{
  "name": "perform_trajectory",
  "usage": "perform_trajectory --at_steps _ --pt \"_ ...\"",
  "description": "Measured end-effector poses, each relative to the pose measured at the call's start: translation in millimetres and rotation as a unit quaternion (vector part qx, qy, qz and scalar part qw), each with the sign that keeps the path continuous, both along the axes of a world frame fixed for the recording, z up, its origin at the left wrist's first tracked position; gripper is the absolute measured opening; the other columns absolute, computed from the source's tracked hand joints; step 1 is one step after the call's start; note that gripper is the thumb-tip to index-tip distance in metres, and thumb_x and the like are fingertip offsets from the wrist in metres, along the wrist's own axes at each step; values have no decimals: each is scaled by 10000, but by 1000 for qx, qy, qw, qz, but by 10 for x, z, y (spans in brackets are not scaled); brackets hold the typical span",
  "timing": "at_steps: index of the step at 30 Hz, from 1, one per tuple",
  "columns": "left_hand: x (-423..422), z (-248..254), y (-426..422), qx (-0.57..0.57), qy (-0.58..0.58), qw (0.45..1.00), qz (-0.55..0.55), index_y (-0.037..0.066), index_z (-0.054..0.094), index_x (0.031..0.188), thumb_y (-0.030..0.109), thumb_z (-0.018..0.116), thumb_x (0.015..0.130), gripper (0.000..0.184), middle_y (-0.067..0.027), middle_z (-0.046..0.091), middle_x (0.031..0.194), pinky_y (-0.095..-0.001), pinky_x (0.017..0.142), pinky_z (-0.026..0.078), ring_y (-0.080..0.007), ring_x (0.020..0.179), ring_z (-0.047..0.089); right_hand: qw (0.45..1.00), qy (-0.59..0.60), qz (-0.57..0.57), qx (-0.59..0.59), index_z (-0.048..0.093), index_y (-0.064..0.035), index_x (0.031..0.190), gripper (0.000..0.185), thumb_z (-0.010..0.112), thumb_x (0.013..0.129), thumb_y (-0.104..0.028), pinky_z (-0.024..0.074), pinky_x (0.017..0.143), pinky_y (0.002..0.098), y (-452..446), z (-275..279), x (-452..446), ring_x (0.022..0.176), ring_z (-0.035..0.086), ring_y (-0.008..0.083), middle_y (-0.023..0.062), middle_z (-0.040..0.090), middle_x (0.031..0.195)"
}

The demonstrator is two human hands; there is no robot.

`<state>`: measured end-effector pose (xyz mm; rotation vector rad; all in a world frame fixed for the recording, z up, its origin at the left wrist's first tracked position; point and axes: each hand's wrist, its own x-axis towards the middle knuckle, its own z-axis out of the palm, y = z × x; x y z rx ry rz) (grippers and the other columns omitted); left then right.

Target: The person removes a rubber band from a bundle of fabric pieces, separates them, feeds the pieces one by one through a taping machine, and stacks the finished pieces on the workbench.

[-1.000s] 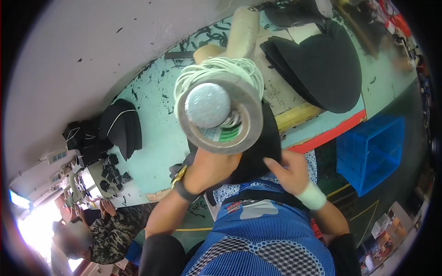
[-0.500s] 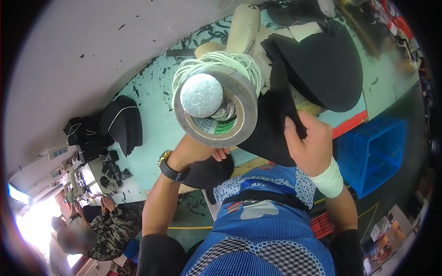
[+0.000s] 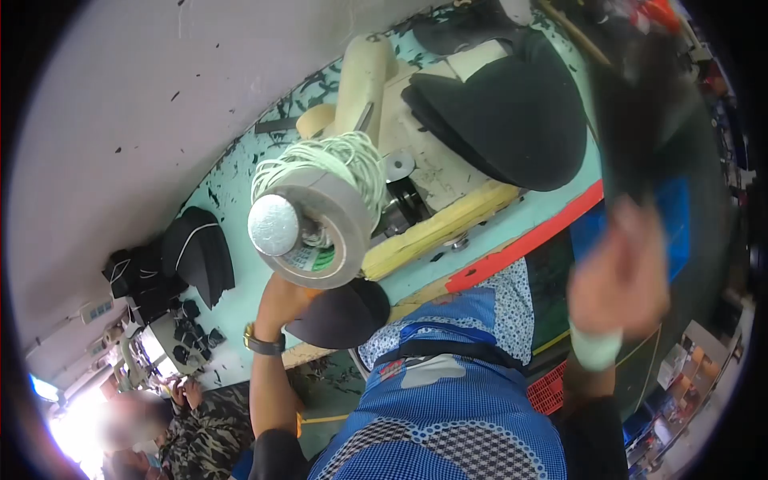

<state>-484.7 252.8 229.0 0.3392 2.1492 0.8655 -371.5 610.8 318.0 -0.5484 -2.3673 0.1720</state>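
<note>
My right hand, smeared by motion, is out over the blue crate at the right. A dark blurred shape, the black fabric piece, extends up from its fingers. My left hand is low behind the grey tape roll, which hides most of its fingers. Beside that hand lies a black curved fabric piece at the table's front edge; whether they touch is unclear. White cord is coiled around the stand above the roll. The cream sewing machine carries a stack of black curved pieces.
A yellow bar and a red strip run along the table front. The blue crate stands right. Tied black bundles lie left, near a co-worker's camouflage sleeve. Dark scraps litter the green tabletop.
My right hand has swung right, away from the machine, carrying the black fabric piece from beside the tape roll. The machine's metal parts and yellow bar are now uncovered. The view has shifted.
</note>
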Motion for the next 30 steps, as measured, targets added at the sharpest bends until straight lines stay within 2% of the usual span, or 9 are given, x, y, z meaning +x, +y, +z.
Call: perform_trajectory --at_steps 1,3,8,10,12,18,24,27,30 --pt "145 -107 -4 4 3 1000 -2 -59 614 924 388 633 896 448 -177 686 829 -345 643 534 -261 759 685 995 -53 79 33 602 41 1141 281 543 867 24 508 887 421 61 -135 -350 1030 624 327 226 641 1088" --pt "425 -280 16 -321 223 918 -71 -39 636 896 398 703 817 449 -192 676 819 -391 687 512 -340 770 656 979 -125 144 69 614 26 1131 313 580 821 4 497 899 442 -93 -376 -665 1064 582 421 239 608 1136" --pt "661 -331 -273 -330 184 926 19 -1 649 865 364 717 797 378 -196 658 797 -425 688 498 -385 752 630 938 -111 317 -85 651 11 1037 243 621 799 -28 498 878 447 -450 -473 -138 1023 596 430 233 622 1059" --pt "586 -121 -385 -174 169 969 -41 16 664 890 316 722 803 318 -186 654 800 -408 665 489 -358 737 627 853 -167 373 -326 656 11 999 194 649 822 -67 527 803 395 -707 -595 53 882 653 359 188 647 897" --pt "377 412 -19 13 -46 998 -44 15 665 951 230 698 833 248 -188 646 793 -363 625 469 -288 700 628 796 -183 395 -420 656 16 982 176 648 837 -83 528 758 368 -994 -664 30 817 656 319 162 646 844" --pt "233 485 475 60 -129 990 -24 21 674 964 126 655 854 154 -156 670 828 -296 603 448 -180 718 640 639 -337 247 -646 664 26 818 208 630 889 -166 500 578 283 -945 -860 -12 576 599 141 77 573 618" --pt "28 274 432 90 -179 979 38 3 668 943 138 635 884 150 -84 667 806 -271 596 434 -117 701 599 503 -250 116 -819 675 25 794 252 626 910 -194 467 540 239 -1082 -1023 -213 591 582 85 31 602 643" --pt "-71 219 638 107 266 956 -62 -15 648 906 158 610 920 178 -36 632 761 -268 598 427 -98 677 558 459 -207 74 -861 681 23 818 242 640 906 -198 467 544 240 -1128 -1059 -184 590 587 94 16 625 677" --pt "115 171 952 -13 386 914 -127 -14 633 876 162 591 932 189 -24 628 754 -279 588 442 -106 663 568 541 -132 172 -813 675 40 902 168 640 897 -124 438 553 241 -1199 -950 -39 584 574 93 59 659 717"
